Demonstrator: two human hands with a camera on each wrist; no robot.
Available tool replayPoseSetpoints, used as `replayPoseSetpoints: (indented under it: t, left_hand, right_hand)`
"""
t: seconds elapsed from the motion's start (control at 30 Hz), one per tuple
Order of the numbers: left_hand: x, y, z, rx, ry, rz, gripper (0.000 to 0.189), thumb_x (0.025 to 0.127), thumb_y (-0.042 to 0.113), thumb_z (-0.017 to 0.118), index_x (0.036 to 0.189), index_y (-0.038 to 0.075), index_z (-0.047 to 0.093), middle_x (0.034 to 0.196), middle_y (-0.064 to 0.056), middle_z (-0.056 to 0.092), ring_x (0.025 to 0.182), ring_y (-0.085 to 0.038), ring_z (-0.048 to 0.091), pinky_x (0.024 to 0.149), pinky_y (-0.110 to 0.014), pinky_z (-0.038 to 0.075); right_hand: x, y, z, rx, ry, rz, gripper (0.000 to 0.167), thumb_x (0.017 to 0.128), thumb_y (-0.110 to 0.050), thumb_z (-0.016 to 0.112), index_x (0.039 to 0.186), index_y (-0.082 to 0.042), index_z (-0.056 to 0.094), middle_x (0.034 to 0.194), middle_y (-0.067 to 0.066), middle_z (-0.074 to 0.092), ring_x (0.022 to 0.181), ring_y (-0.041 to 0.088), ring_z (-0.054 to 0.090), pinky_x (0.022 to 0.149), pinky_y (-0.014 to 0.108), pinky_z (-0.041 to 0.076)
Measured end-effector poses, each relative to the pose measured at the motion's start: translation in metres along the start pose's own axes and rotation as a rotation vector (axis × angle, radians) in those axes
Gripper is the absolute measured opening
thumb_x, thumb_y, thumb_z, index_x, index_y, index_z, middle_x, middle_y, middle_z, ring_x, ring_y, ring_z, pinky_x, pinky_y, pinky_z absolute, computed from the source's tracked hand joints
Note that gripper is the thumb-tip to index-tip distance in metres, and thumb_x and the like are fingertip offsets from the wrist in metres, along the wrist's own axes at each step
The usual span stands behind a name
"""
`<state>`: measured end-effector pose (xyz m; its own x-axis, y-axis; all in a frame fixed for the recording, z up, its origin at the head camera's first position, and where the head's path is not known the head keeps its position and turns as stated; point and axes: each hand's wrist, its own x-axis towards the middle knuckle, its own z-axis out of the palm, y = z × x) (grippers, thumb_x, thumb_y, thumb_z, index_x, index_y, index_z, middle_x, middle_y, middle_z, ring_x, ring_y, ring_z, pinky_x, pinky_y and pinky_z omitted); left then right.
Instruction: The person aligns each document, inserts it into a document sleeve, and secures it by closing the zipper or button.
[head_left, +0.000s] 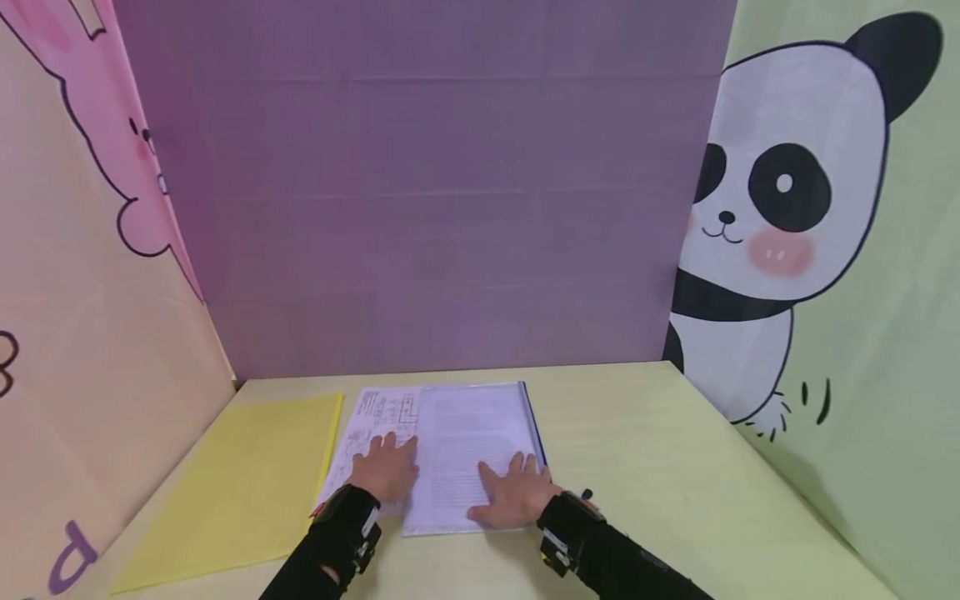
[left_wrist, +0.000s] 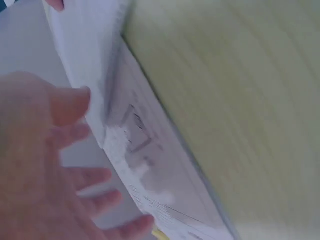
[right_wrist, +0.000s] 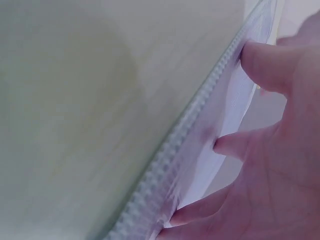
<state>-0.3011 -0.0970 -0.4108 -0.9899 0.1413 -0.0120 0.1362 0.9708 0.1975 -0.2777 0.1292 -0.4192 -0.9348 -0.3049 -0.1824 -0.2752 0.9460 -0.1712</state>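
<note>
Your left hand [head_left: 386, 471], fingers spread, lies over a sheet of writing and line drawings [head_left: 378, 412] on a pale tabletop [head_left: 675, 475], while your right hand [head_left: 517, 493] spreads across the near right part of the printed page [head_left: 457, 425] beside it. A dark edge strip [head_left: 533, 421] runs away beyond your right fingertips. Left of your left hand sits a flat yellow folder [head_left: 240, 483]. A purple backdrop [head_left: 450, 200] rises beyond both hands; a cartoon panda [head_left: 787, 258] fills the wall well to your right hand's right, a pink cartoon figure [head_left: 112, 125] the wall far left of your left.
</note>
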Motion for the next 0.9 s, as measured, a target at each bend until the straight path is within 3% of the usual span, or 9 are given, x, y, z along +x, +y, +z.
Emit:
replayPoseSetpoints:
  t: [0.17,0.4,0.73,0.9]
  left_hand:
    - [-0.006,-0.008,0.004,-0.017,-0.078,-0.077,0.049,0.105,0.027,0.050,0.148,0.006,0.050,0.151,-0.029,0.041,0.138,-0.053,0.034,0.105,-0.075,0.029]
    - [-0.008,-0.010,0.005,-0.014,-0.113,-0.091,0.050,0.106,0.027,0.048,0.152,0.008,0.045,0.156,-0.026,0.036,0.142,-0.051,0.031,0.108,-0.075,0.025]
    - [-0.011,-0.009,0.002,0.007,-0.109,-0.087,0.051,0.106,0.028,0.050,0.152,0.009,0.046,0.155,-0.025,0.037,0.140,-0.049,0.034,0.107,-0.073,0.029]
    - [-0.011,-0.010,0.002,-0.001,-0.121,-0.087,0.051,0.106,0.028,0.049,0.153,0.008,0.045,0.157,-0.026,0.035,0.142,-0.051,0.031,0.107,-0.074,0.027]
  right_hand:
    - [0.001,0.001,-0.001,0.006,-0.017,-0.001,0.083,0.090,-0.070,0.056,0.156,-0.022,0.042,0.153,0.039,0.029,0.144,0.056,0.027,0.113,0.069,0.026]
    - [-0.001,0.008,-0.004,-0.002,0.009,0.001,0.082,0.090,-0.069,0.058,0.155,-0.022,0.043,0.151,0.038,0.034,0.141,0.054,0.032,0.108,0.068,0.033]
    - [-0.009,0.063,-0.016,0.049,0.008,0.038,0.081,0.090,-0.062,0.063,0.153,-0.015,0.046,0.147,0.040,0.037,0.136,0.057,0.036,0.098,0.072,0.040]
    - [-0.011,0.086,-0.021,0.066,0.007,0.025,0.081,0.089,-0.058,0.067,0.152,-0.011,0.047,0.146,0.039,0.039,0.136,0.058,0.035,0.103,0.072,0.035]
